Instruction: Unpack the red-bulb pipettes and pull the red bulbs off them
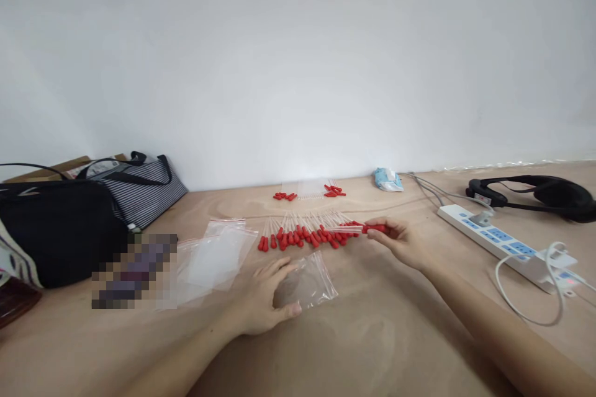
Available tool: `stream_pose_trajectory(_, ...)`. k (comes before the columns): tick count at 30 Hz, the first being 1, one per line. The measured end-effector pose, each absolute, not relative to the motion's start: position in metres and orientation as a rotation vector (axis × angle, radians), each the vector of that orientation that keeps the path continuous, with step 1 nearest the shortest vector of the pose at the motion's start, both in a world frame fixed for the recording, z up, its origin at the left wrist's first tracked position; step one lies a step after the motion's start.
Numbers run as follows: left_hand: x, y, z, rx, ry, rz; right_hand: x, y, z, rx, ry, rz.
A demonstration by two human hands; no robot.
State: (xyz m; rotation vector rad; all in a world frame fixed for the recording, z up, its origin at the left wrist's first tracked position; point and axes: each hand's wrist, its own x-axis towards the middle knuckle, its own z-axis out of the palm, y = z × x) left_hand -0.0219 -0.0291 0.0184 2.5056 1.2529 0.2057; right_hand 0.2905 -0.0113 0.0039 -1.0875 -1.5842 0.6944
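My left hand lies on the tabletop, its thumb and fingers spread apart at the left edge of a clear zip bag. The bag lies flat, with its zip end pointing right. My right hand is closed around a few droppers by their red bulbs, thin clear tubes pointing left. Just beneath and left of them, a pile of red-bulbed droppers is fanned out, tubes towards the wall. How many I hold is hard to make out.
Several zip bags lie left of my left hand. More droppers lie near the wall. On the right are a power strip with cables and a black headset. A blue packet and, at left, bags stand at the back.
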Motion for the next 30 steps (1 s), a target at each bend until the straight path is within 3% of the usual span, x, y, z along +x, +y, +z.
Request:
stream_pose_trajectory(4, -0.009, -0.014, 0.024, 2.360, 1.476, 0.394, 0.252, 0.019, 0.006, -1.090, -1.699, 0.246)
stream_pose_trajectory(9, -0.001, -0.012, 0.024, 2.169, 1.555, 0.256, 0.200, 0.045, -0.003, -1.175, -1.987, -0.120)
stream_pose_trajectory(15, -0.054, -0.006, 0.034, 2.015, 1.458, 0.642, 0.186, 0.044, -0.002, -1.367, -2.288, -0.326)
stream_pose_trajectory(19, -0.113, 0.026, 0.032, 1.757, 1.904, 0.961, 0.184, 0.040, -0.004, -1.396, -2.236, -0.352)
stream_pose_trajectory(24, -0.131, 0.033, 0.022, 2.073, 2.451, 0.759, 0.191, 0.019, -0.010, -1.289, -2.071, -0.436)
stream_pose_trajectory(27, -0.119, 0.022, 0.015, 2.495, 2.236, 0.505, 0.202, -0.006, -0.015, -1.146, -2.120, -0.383)
stream_pose_trajectory(30, -0.112, 0.019, 0.006, 2.497, 1.978, 0.124, 0.216, -0.029, -0.018, -1.062, -2.299, -0.189)
